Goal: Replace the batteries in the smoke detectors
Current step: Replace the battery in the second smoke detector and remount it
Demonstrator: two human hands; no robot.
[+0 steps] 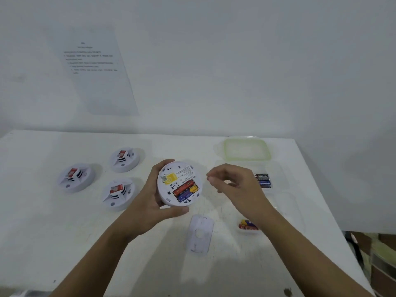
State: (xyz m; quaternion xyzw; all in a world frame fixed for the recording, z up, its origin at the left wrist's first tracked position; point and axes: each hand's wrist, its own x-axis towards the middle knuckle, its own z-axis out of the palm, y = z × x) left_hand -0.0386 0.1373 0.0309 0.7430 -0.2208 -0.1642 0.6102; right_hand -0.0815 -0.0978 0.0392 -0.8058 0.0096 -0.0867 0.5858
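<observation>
– White table is filling the lower view as I am watching through the head camera. Nearest me, a pale cover plate is lying flat on it. Just right of that, red and yellow cells are lying in a clear tray, partly hidden by the right forearm.

– What are the hands doing?

– The left hand is gripping a round smoke detector by its rim, tilting its back towards me above the middle of the table. Its compartment is standing open, with fitted batteries showing red, yellow and blue. The right hand is hovering just beside it without touching. Its fingers are curling loosely, thumb and forefinger tips close, and I am seeing nothing between them.

– And further back?

– Behind the right hand, dark batteries are lying in a clear box. To the left, three other detectors are sitting face up, each showing a red label. A green-rimmed lid is lying at the far right edge. A printed sheet is hanging on the white wall, its text too blurred for me to read.
</observation>
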